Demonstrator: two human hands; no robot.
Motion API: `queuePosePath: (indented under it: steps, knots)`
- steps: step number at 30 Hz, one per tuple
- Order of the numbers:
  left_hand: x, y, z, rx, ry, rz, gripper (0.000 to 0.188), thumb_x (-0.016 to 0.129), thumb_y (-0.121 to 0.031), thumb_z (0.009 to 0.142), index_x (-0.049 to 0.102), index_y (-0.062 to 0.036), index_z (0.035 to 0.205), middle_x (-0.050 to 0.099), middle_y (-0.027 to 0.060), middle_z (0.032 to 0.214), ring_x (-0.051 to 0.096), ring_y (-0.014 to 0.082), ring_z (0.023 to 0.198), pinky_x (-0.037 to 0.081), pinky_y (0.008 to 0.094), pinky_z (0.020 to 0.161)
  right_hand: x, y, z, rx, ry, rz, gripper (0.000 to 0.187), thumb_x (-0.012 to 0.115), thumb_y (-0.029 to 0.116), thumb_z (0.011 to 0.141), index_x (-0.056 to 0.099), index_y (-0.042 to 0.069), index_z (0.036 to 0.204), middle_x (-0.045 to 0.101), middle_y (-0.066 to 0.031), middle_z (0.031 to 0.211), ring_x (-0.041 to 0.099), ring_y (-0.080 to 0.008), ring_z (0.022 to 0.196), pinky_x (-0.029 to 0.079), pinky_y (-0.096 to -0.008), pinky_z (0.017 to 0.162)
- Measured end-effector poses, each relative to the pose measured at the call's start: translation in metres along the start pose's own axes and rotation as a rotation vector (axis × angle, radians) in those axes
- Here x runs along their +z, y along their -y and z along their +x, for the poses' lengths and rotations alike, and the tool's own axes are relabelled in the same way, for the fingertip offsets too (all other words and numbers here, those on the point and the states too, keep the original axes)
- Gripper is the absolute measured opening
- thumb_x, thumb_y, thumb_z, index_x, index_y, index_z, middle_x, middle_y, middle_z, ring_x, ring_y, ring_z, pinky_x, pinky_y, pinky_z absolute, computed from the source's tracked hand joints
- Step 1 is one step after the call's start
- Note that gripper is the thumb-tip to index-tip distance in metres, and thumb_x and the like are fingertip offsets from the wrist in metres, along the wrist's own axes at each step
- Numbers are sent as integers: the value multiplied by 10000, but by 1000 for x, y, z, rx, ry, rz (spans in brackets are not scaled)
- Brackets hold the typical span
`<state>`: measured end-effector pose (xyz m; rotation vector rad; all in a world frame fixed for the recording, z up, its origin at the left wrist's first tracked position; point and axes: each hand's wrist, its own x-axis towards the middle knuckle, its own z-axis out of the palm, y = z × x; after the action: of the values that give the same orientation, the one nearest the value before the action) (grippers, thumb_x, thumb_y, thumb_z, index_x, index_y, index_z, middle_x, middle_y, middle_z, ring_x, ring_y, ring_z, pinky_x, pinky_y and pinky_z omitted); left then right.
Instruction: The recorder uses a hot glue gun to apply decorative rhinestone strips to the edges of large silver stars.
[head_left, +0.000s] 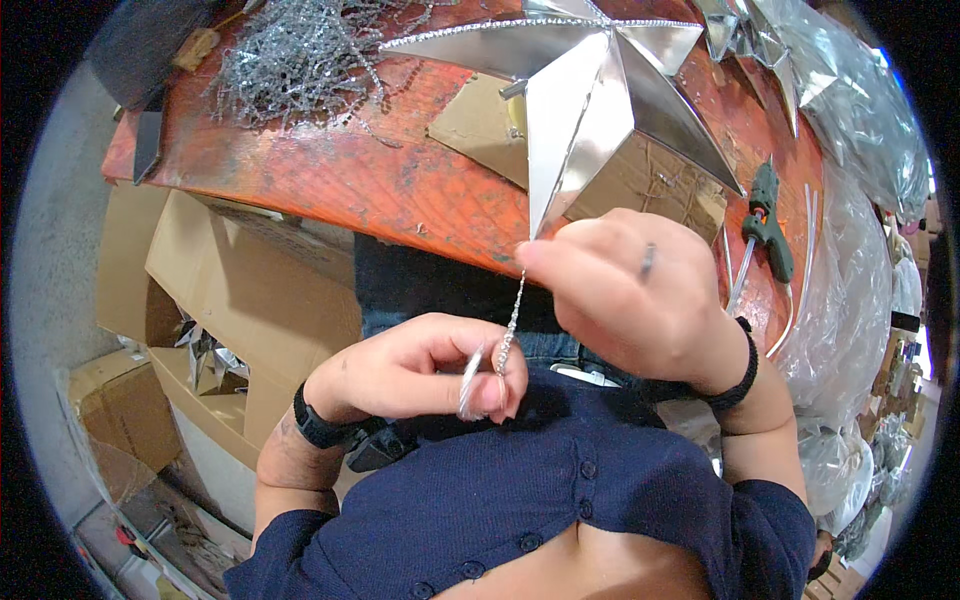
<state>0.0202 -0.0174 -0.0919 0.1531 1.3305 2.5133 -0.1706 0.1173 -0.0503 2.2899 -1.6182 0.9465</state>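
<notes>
A large silver star (575,110) with folded shiny faces lies on the table, one long point toward me. Sparkling trim edges some of its ridges. Between my hands runs a thin silver beaded strand (513,318). My left hand (425,368), near my body, is closed on its lower part, and a clear loop (468,382) shows around the fingers. My right hand (640,290) is closed in a pinch at the strand's upper end, right by the tip of the star's near point. Whether it also grips that tip is hidden by the fingers.
A tangled heap of silver strands (300,65) lies at the far left of the red table (430,215). Cardboard (480,125) is under the star. A glue gun (765,220) rests at right, by clear plastic bags (850,120). Open cardboard boxes (250,300) stand left below.
</notes>
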Motion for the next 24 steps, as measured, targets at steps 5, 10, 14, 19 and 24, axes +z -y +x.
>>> queuePosePath:
  steps: [5, 10, 14, 19, 24]
  knots:
    - [-2, -2, 1, 57, 116, 190, 150, 622, -184, 953, 663, -40, 950, 627, 14, 894, 559, 108, 822, 441, 251, 732, -14, 0, -10, 99, -141, 159, 352, 726, 80, 755, 624, 23, 1087, 641, -81, 797, 623, -211, 642, 502, -332, 545]
    - [3, -11, 11, 208, 211, 298, 165, 657, -182, 926, 712, -29, 898, 656, 99, 854, 620, 251, 813, 482, 352, 744, -1, 6, -7, -118, 71, 80, 323, 689, 172, 650, 664, 56, 950, 569, -6, 780, 569, -137, 602, 436, -253, 478]
    - [9, -28, 9, 94, 189, 498, 210, 654, -214, 923, 681, -30, 1021, 662, 103, 917, 636, 275, 879, 498, 368, 770, 9, 8, -10, -139, -5, 52, 249, 664, 173, 656, 640, 53, 873, 544, -7, 760, 545, -128, 632, 420, -250, 484]
    - [-8, -97, -29, -203, 55, 1247, 289, 691, -188, 857, 643, -44, 1104, 651, 117, 937, 644, 296, 875, 517, 374, 754, -12, 18, -12, -144, 32, 18, 227, 659, 134, 640, 619, 34, 839, 547, -20, 774, 547, -146, 671, 432, -256, 514]
    - [-12, -146, -4, 6, -415, 1589, 489, 719, -86, 730, 611, -25, 1203, 637, 137, 1114, 606, 281, 1050, 481, 362, 908, -32, 26, -17, -125, 37, 97, 214, 667, 113, 668, 628, 19, 856, 558, -38, 797, 555, -153, 674, 434, -261, 499]
